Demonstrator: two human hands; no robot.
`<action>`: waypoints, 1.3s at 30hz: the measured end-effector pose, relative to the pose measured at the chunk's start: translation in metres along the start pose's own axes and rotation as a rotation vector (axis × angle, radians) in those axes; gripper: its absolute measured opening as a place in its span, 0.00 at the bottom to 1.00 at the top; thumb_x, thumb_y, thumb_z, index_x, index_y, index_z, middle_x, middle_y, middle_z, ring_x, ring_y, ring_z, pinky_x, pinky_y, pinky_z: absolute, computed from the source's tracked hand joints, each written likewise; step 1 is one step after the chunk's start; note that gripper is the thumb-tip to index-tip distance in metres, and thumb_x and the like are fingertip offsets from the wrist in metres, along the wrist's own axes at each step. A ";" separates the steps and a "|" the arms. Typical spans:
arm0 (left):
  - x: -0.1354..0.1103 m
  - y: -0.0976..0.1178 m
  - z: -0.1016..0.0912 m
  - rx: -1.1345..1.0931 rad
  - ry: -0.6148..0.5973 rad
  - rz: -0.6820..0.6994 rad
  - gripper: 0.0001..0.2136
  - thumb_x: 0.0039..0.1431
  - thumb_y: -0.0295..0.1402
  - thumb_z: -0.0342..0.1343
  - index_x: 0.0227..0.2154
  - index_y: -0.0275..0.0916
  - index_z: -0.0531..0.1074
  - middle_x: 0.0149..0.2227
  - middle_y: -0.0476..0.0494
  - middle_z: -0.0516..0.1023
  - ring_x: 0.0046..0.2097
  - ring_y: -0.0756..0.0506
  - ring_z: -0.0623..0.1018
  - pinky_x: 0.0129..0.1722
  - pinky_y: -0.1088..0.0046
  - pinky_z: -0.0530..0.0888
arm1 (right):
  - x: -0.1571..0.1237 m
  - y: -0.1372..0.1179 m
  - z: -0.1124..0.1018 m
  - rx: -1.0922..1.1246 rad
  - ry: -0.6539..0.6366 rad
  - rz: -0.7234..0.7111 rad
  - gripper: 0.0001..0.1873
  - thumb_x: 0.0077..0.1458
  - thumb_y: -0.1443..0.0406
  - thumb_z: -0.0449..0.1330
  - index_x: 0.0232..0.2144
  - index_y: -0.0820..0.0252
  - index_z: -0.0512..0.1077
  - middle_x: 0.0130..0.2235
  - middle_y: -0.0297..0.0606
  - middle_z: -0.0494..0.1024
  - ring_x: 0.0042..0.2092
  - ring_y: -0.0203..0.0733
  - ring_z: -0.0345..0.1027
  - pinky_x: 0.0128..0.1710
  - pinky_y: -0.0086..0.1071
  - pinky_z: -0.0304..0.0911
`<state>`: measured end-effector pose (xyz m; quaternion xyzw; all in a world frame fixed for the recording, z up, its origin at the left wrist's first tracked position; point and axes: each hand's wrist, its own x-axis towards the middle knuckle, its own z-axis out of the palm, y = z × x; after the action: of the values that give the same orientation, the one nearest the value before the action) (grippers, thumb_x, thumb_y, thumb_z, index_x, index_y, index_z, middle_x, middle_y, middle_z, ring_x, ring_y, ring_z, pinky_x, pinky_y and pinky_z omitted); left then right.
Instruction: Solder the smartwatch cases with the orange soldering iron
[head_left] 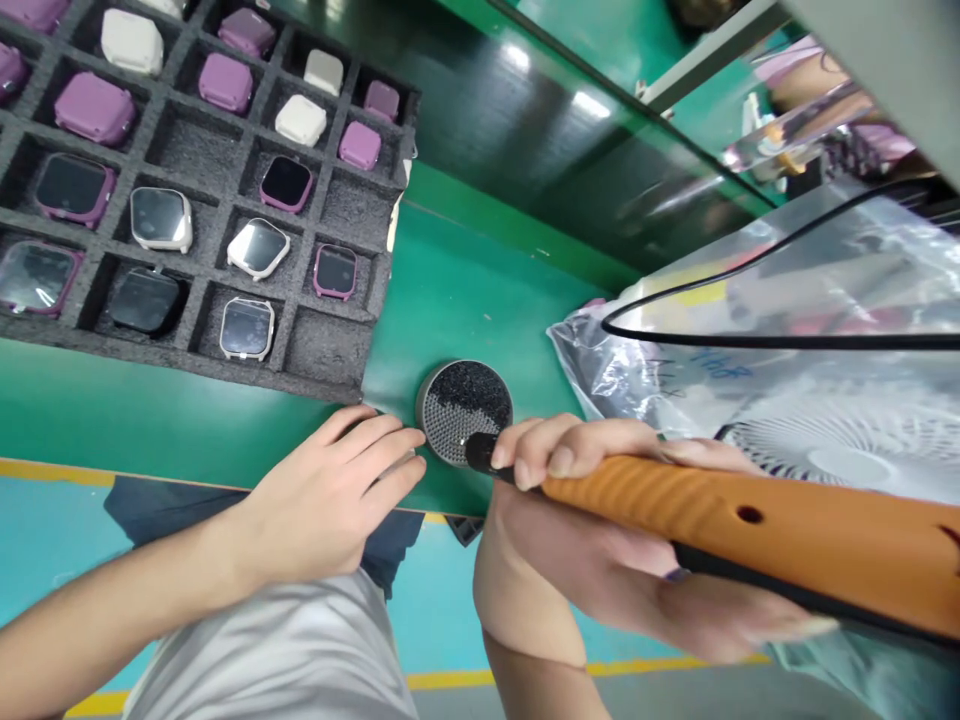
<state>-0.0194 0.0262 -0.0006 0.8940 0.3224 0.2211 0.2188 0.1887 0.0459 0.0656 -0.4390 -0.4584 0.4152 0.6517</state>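
Observation:
My right hand (600,530) is wrapped around an orange electric screwdriver (645,495). Its black tip end (480,450) sits over the edge of a round dish (451,425), and the bit's point is too small to make out. Dark little pieces, possibly screws, cover the far part of the dish over a dotted grey surface. Beside the dish on the left, my left hand (352,480) rests at the bench edge with its fingers stretched out and nothing in it. Just beyond that hand lies a grey foam tray (330,365) with square compartments holding several watch cases.
The green bench (465,290) runs across the view. On the right are a clear plastic bag (637,370), a black cable (720,340) and a white fan (840,460). A metal frame (712,55) crosses the upper right, with another person's arm (810,80) behind it.

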 end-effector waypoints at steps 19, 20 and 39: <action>0.001 -0.001 0.001 -0.017 0.029 -0.052 0.12 0.73 0.28 0.59 0.56 0.38 0.76 0.58 0.38 0.79 0.59 0.36 0.75 0.65 0.50 0.71 | -0.017 -0.008 0.004 -0.034 0.037 -0.061 0.23 0.68 0.43 0.59 0.51 0.51 0.75 0.35 0.33 0.77 0.31 0.41 0.69 0.30 0.45 0.71; 0.001 -0.001 0.002 -0.015 0.037 -0.050 0.11 0.74 0.30 0.59 0.56 0.38 0.76 0.58 0.38 0.79 0.59 0.36 0.75 0.65 0.50 0.71 | -0.019 -0.010 0.004 -0.045 0.020 -0.048 0.23 0.68 0.43 0.60 0.52 0.50 0.74 0.35 0.33 0.77 0.31 0.42 0.69 0.30 0.46 0.72; 0.003 -0.001 0.001 -0.020 0.058 -0.066 0.09 0.76 0.33 0.57 0.53 0.37 0.78 0.59 0.37 0.78 0.60 0.36 0.75 0.62 0.52 0.72 | -0.019 0.003 0.015 0.003 -0.102 -0.081 0.21 0.70 0.47 0.58 0.53 0.52 0.73 0.35 0.34 0.76 0.31 0.43 0.71 0.29 0.46 0.72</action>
<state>-0.0171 0.0283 -0.0013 0.8739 0.3556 0.2430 0.2253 0.1690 0.0319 0.0609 -0.3974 -0.5078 0.4110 0.6444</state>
